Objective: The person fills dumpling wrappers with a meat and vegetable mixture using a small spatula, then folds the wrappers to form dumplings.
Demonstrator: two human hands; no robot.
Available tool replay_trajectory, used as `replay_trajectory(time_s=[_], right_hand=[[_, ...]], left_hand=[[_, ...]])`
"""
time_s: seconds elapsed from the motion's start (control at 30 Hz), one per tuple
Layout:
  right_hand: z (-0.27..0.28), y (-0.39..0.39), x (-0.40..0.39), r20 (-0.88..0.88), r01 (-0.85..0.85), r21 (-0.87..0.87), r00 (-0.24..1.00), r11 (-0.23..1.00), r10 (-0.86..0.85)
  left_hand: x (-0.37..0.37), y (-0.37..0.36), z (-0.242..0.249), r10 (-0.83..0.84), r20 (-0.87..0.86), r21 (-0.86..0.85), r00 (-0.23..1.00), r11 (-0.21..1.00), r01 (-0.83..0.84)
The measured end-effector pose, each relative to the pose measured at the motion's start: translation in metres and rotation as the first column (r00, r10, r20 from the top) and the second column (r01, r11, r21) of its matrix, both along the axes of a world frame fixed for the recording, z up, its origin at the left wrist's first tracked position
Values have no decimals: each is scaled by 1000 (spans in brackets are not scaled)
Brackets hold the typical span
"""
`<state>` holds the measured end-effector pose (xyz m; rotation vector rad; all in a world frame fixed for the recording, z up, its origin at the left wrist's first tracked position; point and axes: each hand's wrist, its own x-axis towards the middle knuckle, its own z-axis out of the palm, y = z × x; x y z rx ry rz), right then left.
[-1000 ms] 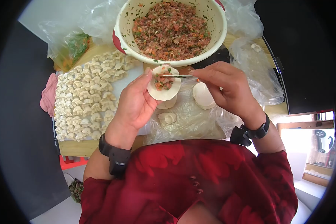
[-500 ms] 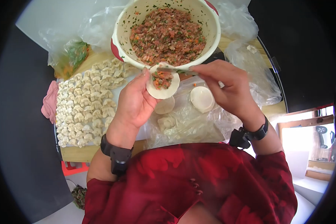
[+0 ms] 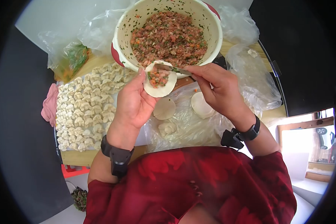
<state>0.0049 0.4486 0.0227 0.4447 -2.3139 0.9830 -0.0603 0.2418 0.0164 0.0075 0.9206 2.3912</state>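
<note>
My left hand (image 3: 135,102) holds a round dumpling wrapper (image 3: 164,90) at its left edge, with the thumb at the rim and fingers beneath. On the wrapper lies a mound of meat filling (image 3: 158,78) with orange and green bits. My right hand (image 3: 220,87) pinches a flat metal utensil (image 3: 177,70), perhaps a table knife; its tip touches the top of the filling. Just beyond both hands stands a large cream bowl (image 3: 119,41) of the same filling. Below them, loose wrappers (image 3: 164,108) and a crumpled piece of dough (image 3: 167,128) lie on clear plastic.
Rows of folded dumplings (image 3: 84,108) cover a board on the left. Plastic bags (image 3: 250,74) lie to the right, and another bag (image 3: 72,59) with green and orange contents sits at the back left. A pink cloth (image 3: 49,105) hangs at the left edge.
The wrapper and both hands have shifted slightly left. The utensil has tilted, with more of its metal showing, and the filling looks a little more spread out.
</note>
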Motion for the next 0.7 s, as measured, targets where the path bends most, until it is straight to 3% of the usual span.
replay_trajectory(time_s=[0.1, 0.17, 0.2, 0.27, 0.3, 0.37, 0.4, 0.47, 0.5, 0.57, 0.7], right_hand=[[-4, 6, -6, -28, 46, 82, 999, 996, -44], [-3, 13, -10, -136, 270, 126, 958, 954, -253], [-3, 15, -12, -136, 273, 127, 957, 954, -256], [-1, 18, -14, 52, 280, -69, 959, 957, -277], [0, 15, -13, 49, 282, -69, 959, 957, -280], [3, 2, -6, 306, 190, -279, 947, 941, -101], [3, -5, -4, 305, 193, -278, 947, 941, -104], [4, -16, -1, 323, 66, -400, 944, 914, 73], [3, -19, -2, 323, 69, -400, 944, 914, 70], [-3, -24, -5, 181, -89, -352, 970, 932, 161], [-1, -21, -13, 99, -83, -240, 989, 967, 110]], left_hand=[[-5, -2, -4, -15, 0, 8, 1000, 1000, 15], [-6, -2, -3, 2, -6, -1, 1000, 1000, -2], [-6, -1, -2, 16, -12, -10, 1000, 1000, -16], [-9, 0, -2, 17, -19, -15, 1000, 1000, -17], [-10, 1, -1, 20, -25, -21, 999, 1000, -21], [-11, 4, -1, 8, -16, -13, 1000, 1000, -8], [-11, 5, -1, -2, -5, -5, 1000, 1000, 2], [-8, 9, 1, -38, -11, 7, 999, 999, 38], [-6, 9, 2, -70, -16, 18, 997, 997, 70], [-5, 10, -4, -99, -38, 25, 994, 995, 100], [4, 13, -1, -81, -69, -44, 994, 996, 78]])
